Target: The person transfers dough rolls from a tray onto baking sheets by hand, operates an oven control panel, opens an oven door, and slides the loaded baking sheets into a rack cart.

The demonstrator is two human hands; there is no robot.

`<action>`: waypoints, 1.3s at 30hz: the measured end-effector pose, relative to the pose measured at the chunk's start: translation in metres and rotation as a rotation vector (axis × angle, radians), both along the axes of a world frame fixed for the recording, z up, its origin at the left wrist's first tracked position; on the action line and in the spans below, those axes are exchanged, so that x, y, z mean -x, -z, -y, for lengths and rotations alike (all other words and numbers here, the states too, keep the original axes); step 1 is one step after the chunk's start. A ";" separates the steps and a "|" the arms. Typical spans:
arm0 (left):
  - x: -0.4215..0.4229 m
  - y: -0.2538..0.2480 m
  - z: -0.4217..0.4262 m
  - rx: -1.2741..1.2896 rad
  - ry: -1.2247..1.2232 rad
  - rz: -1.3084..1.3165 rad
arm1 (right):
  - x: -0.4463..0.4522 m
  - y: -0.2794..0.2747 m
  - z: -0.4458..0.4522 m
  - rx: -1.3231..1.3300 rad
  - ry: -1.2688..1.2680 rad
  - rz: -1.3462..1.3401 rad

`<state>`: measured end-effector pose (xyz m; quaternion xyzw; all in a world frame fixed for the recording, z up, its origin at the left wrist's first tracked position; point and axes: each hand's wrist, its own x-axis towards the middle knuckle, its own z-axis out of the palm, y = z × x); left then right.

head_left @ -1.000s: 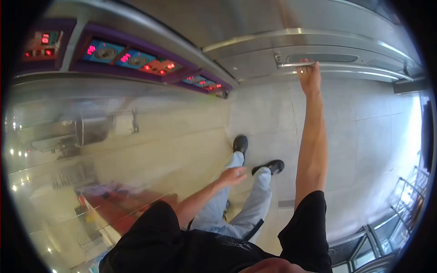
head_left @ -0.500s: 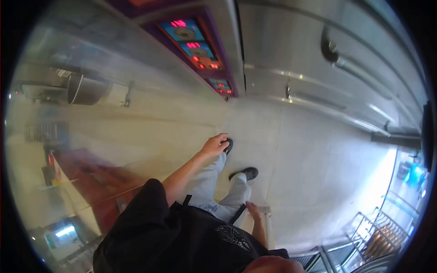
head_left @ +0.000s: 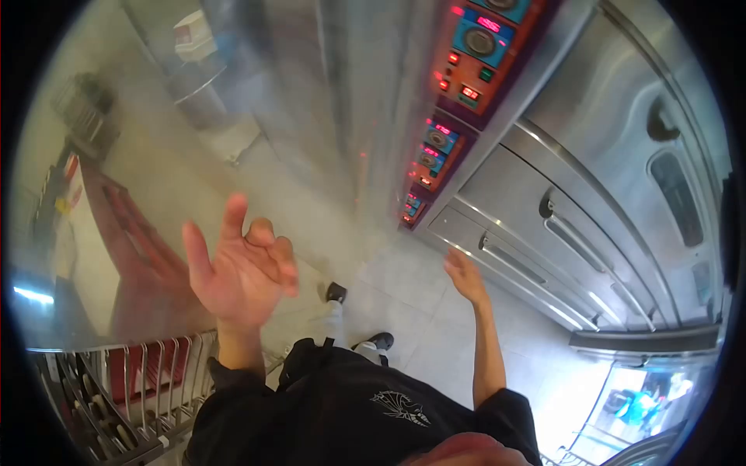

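My left hand (head_left: 242,279) is raised high, close to the camera, palm turned toward me. Its thumb and index finger stretch apart while the other fingers bend loosely, and nothing lies in it. Farther to the right, my right hand (head_left: 465,277) reaches forward with its fingers extended and also holds nothing. Nearest to it is a steel deck oven (head_left: 513,198), its doors appearing shut, with long bar handles (head_left: 579,242). Whether the right hand touches the oven cannot be told, but a gap seems to show. Lit red digits glow on the oven's control panel (head_left: 474,58).
A wire rack (head_left: 155,380) stands close by at lower left. Beyond it is a red stand or frame (head_left: 148,256) beside a pale panel. Light tiled floor (head_left: 412,287) lies around my shoes. A bright glass opening (head_left: 629,396) is at lower right.
My view has turned, and the oven panels and doors now sit farther right. The left hand has risen toward the camera and opened. My right hand has lifted from beside my leg and reached forward.
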<state>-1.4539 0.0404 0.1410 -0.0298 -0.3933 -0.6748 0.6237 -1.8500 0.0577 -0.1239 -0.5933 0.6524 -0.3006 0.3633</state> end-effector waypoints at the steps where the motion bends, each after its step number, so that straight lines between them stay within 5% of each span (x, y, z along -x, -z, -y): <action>1: -0.024 -0.004 0.006 -0.055 -0.008 -0.005 | -0.039 -0.058 0.016 0.070 -0.137 0.080; 6: -0.139 -0.019 0.024 -0.095 -0.133 -0.062 | -0.246 -0.234 0.047 0.219 -0.924 0.390; 8: -0.191 -0.031 0.029 -0.068 -0.172 -0.064 | -0.322 -0.246 0.062 0.219 -0.980 0.499; 11: -0.280 -0.057 0.019 -0.064 -0.682 -0.031 | -0.413 -0.250 0.095 0.209 -1.074 0.690; 13: -0.351 -0.082 0.005 -0.032 -0.975 -0.017 | -0.465 -0.243 0.129 0.126 -0.892 0.524; 14: -0.381 -0.090 -0.002 -0.017 -1.257 -0.010 | -0.493 -0.233 0.147 0.077 -0.819 0.445; 18: -0.458 -0.107 -0.016 0.260 -1.666 0.144 | -0.558 -0.094 0.216 0.118 -0.690 0.337; 20: -0.473 -0.106 -0.025 0.315 -1.868 0.247 | -0.579 -0.025 0.226 -0.093 -0.585 0.450; 22: -0.497 -0.095 -0.018 0.323 -2.041 0.353 | -0.590 0.055 0.252 -0.235 -0.589 0.289; 25: -0.525 -0.078 -0.025 0.489 -2.721 0.745 | -0.599 0.152 0.286 -0.087 -0.968 -0.097; 27: -0.549 -0.065 -0.017 0.534 -2.834 0.750 | -0.635 0.171 0.309 -0.152 -1.156 -0.281; 29: -0.552 -0.020 -0.021 -0.081 -2.628 1.192 | -0.661 0.176 0.335 -0.210 -1.304 -0.500; 30: -0.559 -0.018 0.002 -0.289 -2.580 1.229 | -0.685 0.176 0.354 -0.156 -1.391 -0.646; 32: -0.579 -0.002 0.045 -0.783 -2.054 1.274 | -0.748 0.176 0.400 -0.129 -1.519 -0.665; 34: -0.602 0.082 0.074 -0.906 -1.724 1.803 | -0.807 0.170 0.450 -0.144 -1.620 -0.672; 36: -0.615 0.107 0.115 -1.587 -0.869 1.735 | -0.864 0.148 0.500 -0.083 -1.709 -0.674; 39: -0.646 0.114 0.160 -1.568 -1.125 1.662 | -0.983 0.128 0.567 0.072 -1.776 -0.564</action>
